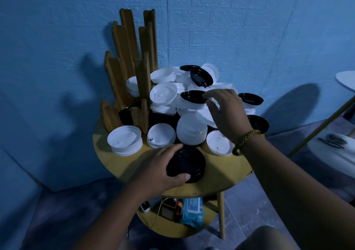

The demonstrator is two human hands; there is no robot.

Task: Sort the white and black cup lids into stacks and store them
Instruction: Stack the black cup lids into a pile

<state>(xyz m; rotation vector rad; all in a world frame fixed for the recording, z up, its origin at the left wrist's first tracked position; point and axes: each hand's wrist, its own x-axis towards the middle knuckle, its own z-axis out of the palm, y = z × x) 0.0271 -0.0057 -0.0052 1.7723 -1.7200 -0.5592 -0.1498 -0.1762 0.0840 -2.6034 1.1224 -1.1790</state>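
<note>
1. The left hand (163, 170) curls thumb and fingers round a black lid stack (190, 162) standing on the near part of the round yellow table (221, 176).
2. The right hand (228, 113) reaches into the mixed pile (163, 94) of white and black lids. Its bent fingertips (206, 95) seem to pinch the rim of a loose black lid (192, 97).

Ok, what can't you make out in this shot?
Head view:
Lid count of the black stack: hidden by the left hand gripping it.
Whether the right hand grips the tilted black lid: fingers overlap its rim.
Contents of the lower shelf: partly hidden by the tabletop.
</note>
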